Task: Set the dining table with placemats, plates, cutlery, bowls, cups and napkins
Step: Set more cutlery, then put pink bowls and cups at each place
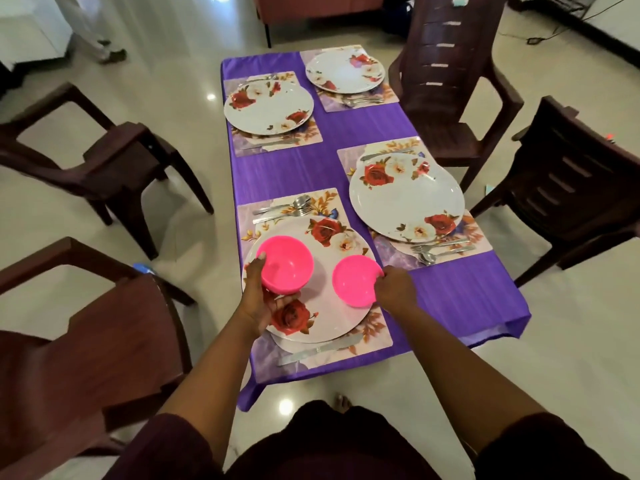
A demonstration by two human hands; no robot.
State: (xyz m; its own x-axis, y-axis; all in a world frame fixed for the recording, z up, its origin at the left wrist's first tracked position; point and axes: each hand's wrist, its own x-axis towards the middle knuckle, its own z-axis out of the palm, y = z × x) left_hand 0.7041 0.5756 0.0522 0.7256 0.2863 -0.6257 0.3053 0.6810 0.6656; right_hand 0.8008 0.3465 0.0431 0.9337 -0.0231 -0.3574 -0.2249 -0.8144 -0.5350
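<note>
Holding a pink bowl (pixel 286 264) from below, the left hand (pixel 260 299) has its palm under the base and its thumb curled up against the near-left rim, so the bowl hangs above the near-left plate (pixel 332 317) rather than resting on it, as far as the view shows. The right hand (pixel 394 289) pinches the right rim of a second pink bowl (pixel 355 281), which tilts toward the camera over the right part of the same plate; whether its lower edge touches the plate cannot be told. That plate, white with red roses, lies on a floral placemat (pixel 374 337) at the near-left corner of the table, which is covered by a purple tablecloth (pixel 450 299). A knife (pixel 320 349) lies on the placemat just on the near side of the plate, and a fork and spoons (pixel 294 207) lie on its far side. Three more rose-patterned plates sit on their own placemats: one at near right (pixel 407 197) with cutlery (pixel 440 249) just beside its near edge, one at far left (pixel 268 105), and one at far right (pixel 344 71) with cutlery on its near side. Dark brown plastic chairs stand around the table, two on the left (pixel 104 161) and two on the right (pixel 568 188).
</note>
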